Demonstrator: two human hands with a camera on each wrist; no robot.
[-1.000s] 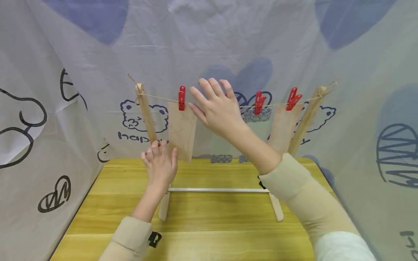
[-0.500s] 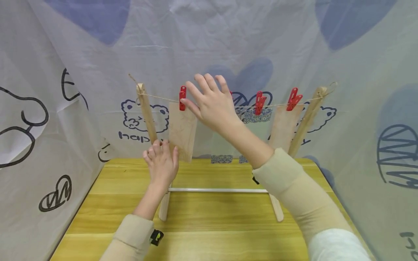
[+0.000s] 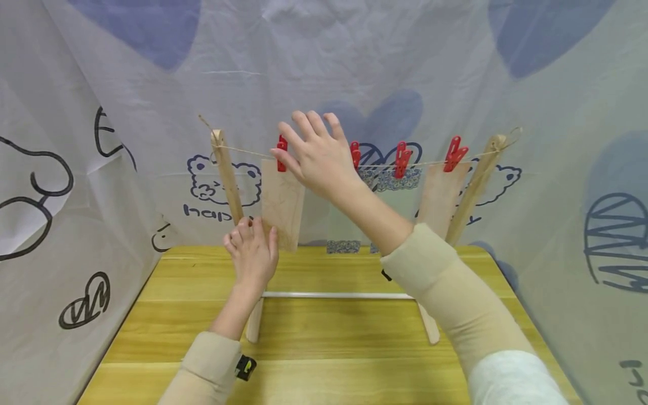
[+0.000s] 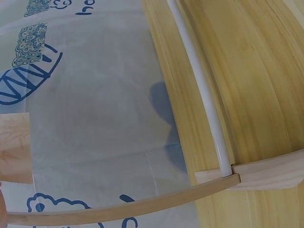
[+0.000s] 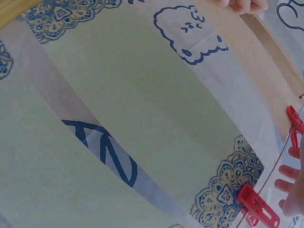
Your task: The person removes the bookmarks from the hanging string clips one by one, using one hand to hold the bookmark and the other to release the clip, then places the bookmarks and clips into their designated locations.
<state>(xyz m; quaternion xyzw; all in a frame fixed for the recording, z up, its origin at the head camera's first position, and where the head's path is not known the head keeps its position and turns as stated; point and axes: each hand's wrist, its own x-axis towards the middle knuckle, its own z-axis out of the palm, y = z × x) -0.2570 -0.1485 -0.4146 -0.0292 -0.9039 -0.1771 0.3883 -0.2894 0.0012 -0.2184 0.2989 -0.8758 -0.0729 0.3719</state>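
Note:
My left hand [image 3: 251, 256] grips the lower part of the left wooden post [image 3: 229, 180], beside a hanging beige card [image 3: 282, 208]. In the left wrist view only a sliver of it shows, at the edge by the post. My right hand [image 3: 319, 157] is raised at the string, fingers spread and slightly bent. Its thumb and forefinger are at the red clothespin [image 3: 282, 144] on the beige card, thumb in front of it; whether they touch is unclear. In the right wrist view its fingers [image 5: 287, 178] lie between that clothespin [image 5: 295, 119] and another red clothespin [image 5: 256, 205].
Pale green cards [image 3: 349, 219] with blue patterned corners and another beige card [image 3: 442, 197] hang further right from red clothespins. The string runs to a right post [image 3: 476, 188]. A white rod [image 3: 339, 295] joins the stand's feet above the wooden table [image 3: 334, 343]. Printed cloth surrounds it.
My right hand has moved left along the string, from right of the left clothespin to in front of it, uncovering another clothespin. My left hand has shifted only slightly.

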